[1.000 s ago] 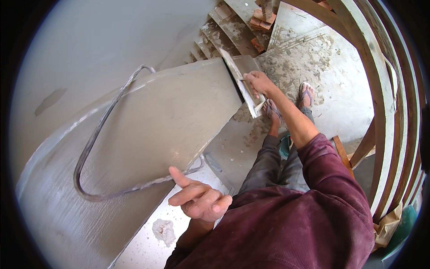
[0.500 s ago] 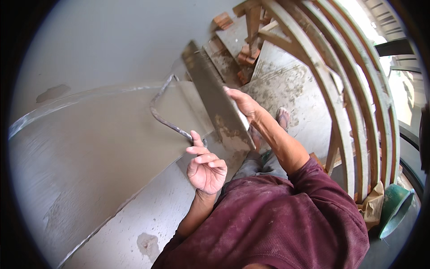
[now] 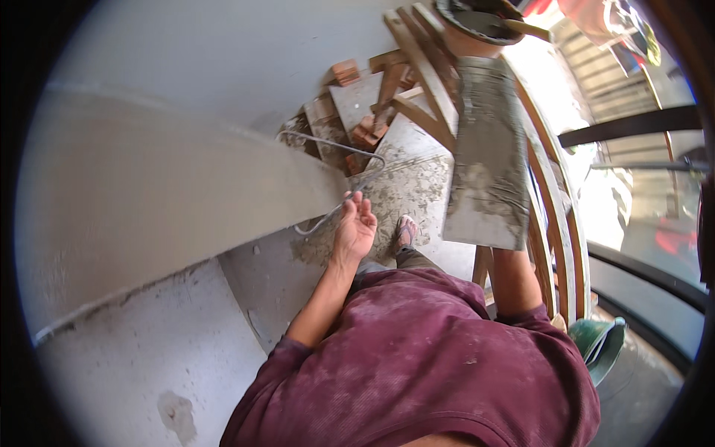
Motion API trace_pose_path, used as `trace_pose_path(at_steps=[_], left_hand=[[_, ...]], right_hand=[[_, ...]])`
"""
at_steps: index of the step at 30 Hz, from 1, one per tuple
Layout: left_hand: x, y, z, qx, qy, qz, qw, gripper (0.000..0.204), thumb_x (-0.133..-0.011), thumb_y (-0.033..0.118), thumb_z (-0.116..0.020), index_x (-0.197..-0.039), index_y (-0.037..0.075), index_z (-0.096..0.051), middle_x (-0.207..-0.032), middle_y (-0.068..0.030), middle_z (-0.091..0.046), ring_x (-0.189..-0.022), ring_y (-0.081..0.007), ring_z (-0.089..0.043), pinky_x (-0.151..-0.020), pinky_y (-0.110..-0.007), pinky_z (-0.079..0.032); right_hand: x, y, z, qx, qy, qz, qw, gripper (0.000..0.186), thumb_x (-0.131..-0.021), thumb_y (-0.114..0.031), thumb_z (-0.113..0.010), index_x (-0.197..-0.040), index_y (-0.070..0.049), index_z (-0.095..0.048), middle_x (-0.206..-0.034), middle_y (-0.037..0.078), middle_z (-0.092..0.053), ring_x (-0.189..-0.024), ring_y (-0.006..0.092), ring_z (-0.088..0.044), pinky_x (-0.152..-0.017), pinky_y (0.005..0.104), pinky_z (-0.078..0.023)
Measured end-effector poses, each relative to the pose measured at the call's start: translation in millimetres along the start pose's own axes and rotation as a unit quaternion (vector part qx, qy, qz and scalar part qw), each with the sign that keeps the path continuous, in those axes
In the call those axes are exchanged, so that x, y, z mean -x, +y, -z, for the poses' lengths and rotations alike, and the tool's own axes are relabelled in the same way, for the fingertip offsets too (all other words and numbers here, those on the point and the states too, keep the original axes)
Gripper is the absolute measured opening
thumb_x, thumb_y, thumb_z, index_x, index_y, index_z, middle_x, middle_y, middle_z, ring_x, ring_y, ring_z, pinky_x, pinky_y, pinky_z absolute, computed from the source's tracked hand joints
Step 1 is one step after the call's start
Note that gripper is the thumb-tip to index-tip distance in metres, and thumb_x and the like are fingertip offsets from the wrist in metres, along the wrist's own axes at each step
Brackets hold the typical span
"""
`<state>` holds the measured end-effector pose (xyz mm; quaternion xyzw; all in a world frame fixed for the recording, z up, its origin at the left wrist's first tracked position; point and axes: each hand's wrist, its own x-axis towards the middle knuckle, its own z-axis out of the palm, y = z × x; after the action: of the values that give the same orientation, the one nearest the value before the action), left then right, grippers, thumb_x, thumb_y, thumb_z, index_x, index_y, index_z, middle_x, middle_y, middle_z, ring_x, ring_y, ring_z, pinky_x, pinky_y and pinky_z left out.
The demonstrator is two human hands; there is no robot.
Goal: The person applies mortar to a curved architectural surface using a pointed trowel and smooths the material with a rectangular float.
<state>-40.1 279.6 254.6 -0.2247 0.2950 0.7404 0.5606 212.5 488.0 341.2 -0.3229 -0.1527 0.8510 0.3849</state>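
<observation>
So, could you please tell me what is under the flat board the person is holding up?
The board covers the right hand, so its grip is hidden; only the forearm shows below. Beneath it lie a mortar-spattered step and curved wooden rails.

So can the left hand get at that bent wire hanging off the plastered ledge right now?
Probably yes. The left hand is open and empty, its fingertips right beside the bent wire where it loops down from the plastered ledge. Nothing lies between them.
</observation>
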Motion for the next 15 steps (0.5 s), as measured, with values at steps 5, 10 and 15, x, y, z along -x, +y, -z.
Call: trace_pose_path(at_steps=[5, 10, 15], left_hand=[[-20, 5, 39, -0.118, 0.1, -0.079, 0.985, 0.036, -0.103, 0.018, -0.051, -0.137, 0.028, -0.046, -0.141, 0.0072, -0.052, -0.113, -0.0108, -0.056, -0.083, -0.027, -0.048], [-13, 20, 56, -0.127, 0.096, -0.09, 0.983, 0.055, -0.103, 0.008, -0.046, -0.151, 0.029, -0.028, -0.157, 0.0073, -0.032, -0.126, -0.0137, -0.048, -0.091, -0.03, -0.045], [-15, 27, 62, -0.083, 0.084, -0.084, 0.989, 0.052, -0.103, 0.006, -0.042, -0.149, 0.027, -0.03, -0.156, 0.0079, -0.033, -0.128, -0.0148, -0.048, -0.092, -0.031, -0.044]], right_hand=[[14, -23, -2, 0.039, -0.006, 0.015, 0.999, 0.039, -0.101, -0.024, -0.051, -0.131, 0.0, -0.053, -0.118, 0.015, -0.065, -0.098, 0.025, -0.069, -0.082, 0.0405, -0.059], [3, -12, -37, 0.051, -0.043, -0.002, 0.998, 0.039, -0.101, -0.024, -0.051, -0.131, 0.001, -0.053, -0.119, 0.015, -0.065, -0.099, 0.0253, -0.068, -0.083, 0.0407, -0.059], [6, 11, -72, 0.057, -0.073, -0.024, 0.995, 0.039, -0.101, -0.024, -0.051, -0.131, 0.001, -0.053, -0.119, 0.016, -0.065, -0.099, 0.0256, -0.068, -0.084, 0.0409, -0.059]])
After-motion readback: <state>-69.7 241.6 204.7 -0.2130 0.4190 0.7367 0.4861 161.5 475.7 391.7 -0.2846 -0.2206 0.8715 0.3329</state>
